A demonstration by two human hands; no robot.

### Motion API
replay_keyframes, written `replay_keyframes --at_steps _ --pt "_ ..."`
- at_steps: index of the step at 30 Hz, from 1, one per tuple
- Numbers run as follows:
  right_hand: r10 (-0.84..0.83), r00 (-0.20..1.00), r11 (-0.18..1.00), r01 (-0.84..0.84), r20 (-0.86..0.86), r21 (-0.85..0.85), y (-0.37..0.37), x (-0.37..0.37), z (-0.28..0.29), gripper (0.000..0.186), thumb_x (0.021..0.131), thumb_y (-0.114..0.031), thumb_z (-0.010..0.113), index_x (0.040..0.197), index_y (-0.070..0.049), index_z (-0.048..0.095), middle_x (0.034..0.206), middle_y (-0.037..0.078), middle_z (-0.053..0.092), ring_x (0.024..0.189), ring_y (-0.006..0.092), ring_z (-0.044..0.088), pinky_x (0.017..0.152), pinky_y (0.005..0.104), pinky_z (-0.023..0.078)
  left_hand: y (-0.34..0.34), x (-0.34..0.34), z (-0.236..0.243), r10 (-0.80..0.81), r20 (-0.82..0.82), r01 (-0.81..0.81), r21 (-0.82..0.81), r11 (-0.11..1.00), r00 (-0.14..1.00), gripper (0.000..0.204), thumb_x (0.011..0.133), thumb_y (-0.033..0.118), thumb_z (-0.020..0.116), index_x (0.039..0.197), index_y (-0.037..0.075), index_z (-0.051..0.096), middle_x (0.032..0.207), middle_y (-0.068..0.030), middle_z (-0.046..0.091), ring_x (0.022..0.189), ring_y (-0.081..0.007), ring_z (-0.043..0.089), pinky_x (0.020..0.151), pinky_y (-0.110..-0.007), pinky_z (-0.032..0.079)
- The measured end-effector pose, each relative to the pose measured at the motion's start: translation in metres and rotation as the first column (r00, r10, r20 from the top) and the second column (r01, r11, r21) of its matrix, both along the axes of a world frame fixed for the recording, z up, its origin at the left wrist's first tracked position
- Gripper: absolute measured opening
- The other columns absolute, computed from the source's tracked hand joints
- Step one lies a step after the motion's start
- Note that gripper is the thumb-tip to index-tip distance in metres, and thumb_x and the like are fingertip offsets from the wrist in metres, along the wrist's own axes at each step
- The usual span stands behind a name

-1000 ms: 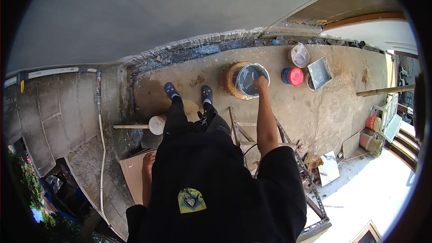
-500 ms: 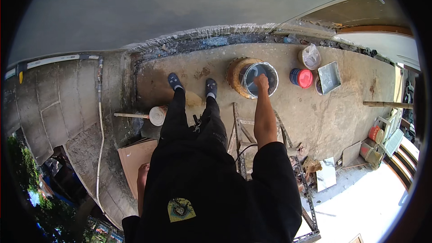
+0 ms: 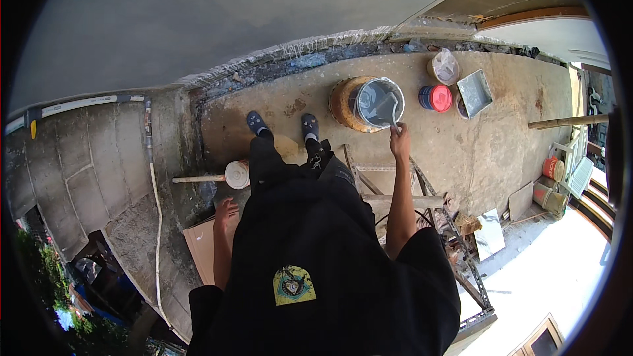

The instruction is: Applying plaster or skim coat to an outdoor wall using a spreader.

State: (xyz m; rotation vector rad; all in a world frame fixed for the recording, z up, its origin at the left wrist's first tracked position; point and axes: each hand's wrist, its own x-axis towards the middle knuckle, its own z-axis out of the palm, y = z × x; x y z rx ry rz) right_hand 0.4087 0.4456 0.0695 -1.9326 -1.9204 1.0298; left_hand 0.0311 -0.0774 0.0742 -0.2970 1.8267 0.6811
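My right hand is closed on a grey, curved handle at the near rim of a bucket. The handle's other end reaches into the grey liquid in the bucket; whatever tool it belongs to is not clear. That bucket sits on or against a rusty, paint-stained drum. My left hand hangs by my left side, holding nothing visible, fingers loosely apart. Close to it are a white pail with a pole-like stick and a brown flat board.
Right of the drum stand a blue pail with a red lid, a plastic-lined tub and a grey paint tray. A metal scaffold frame rises beside my right arm. The grey wall runs ahead; several old buckets stand far right.
My right hand has drawn back from over the bucket to its near rim, bringing the handle into sight. My left hand has come forward from my side, and my body leans differently.
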Motion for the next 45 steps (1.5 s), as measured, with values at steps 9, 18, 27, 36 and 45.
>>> replay_keyframes --at_steps 9,18,27,36,45 --pt "-0.19 0.973 0.968 0.164 0.127 0.191 -0.067 0.007 -0.004 0.035 0.088 -0.035 0.052 0.088 0.0 0.056 0.076 0.026 0.057 0.069 0.0437 0.055 0.057 0.0482 0.039 0.057 -0.022 0.008 -0.104 -0.011 0.104 -0.03 0.994 0.994 0.039 0.093 0.039 0.039 0.12 0.012 0.048 0.108 -0.0112 0.06 0.095 -0.0239 0.06 0.084 -0.042 0.044" --pt "-0.131 0.983 0.961 0.094 0.129 0.26 -0.086 0.016 -0.02 0.031 0.09 -0.03 0.048 0.097 0.0 0.047 0.073 0.027 0.058 0.068 0.0462 0.055 0.056 0.0538 0.039 0.045 -0.026 0.006 -0.061 -0.034 0.063 0.038 0.997 0.998 0.038 0.092 0.038 0.042 0.119 0.011 0.048 0.105 -0.0103 0.061 0.093 -0.0218 0.06 0.081 -0.041 0.046" --pt "-0.141 0.96 0.987 0.118 0.24 0.109 -0.088 0.009 -0.018 0.026 0.09 -0.03 0.046 0.087 -0.004 0.044 0.071 0.028 0.055 0.069 0.0493 0.052 0.056 0.0554 0.037 0.022 -0.006 -0.016 -0.043 0.043 0.045 -0.044 0.998 0.998 0.042 0.092 0.04 0.043 0.12 0.01 0.047 0.106 -0.0112 0.06 0.095 -0.026 0.059 0.087 -0.047 0.041" --pt "-0.11 0.967 0.991 0.09 0.229 0.098 -0.085 0.007 -0.013 0.027 0.091 -0.031 0.045 0.088 -0.004 0.044 0.071 0.028 0.055 0.068 0.0486 0.052 0.056 0.0556 0.037 0.037 -0.004 -0.012 -0.067 -0.01 0.067 0.024 0.997 0.998 0.037 0.093 0.035 0.038 0.118 0.011 0.05 0.102 -0.0101 0.062 0.091 -0.0229 0.061 0.082 -0.044 0.044" --pt "-0.114 0.965 0.986 0.08 0.237 0.148 -0.084 0.009 -0.017 0.026 0.09 -0.03 0.047 0.086 -0.004 0.044 0.065 0.027 0.054 0.063 0.048 0.053 0.051 0.0532 0.038 0.044 -0.01 -0.011 -0.071 -0.024 0.072 0.039 0.997 0.997 0.036 0.093 0.037 0.04 0.118 0.013 0.05 0.102 -0.0097 0.063 0.09 -0.0217 0.061 0.079 -0.043 0.045"
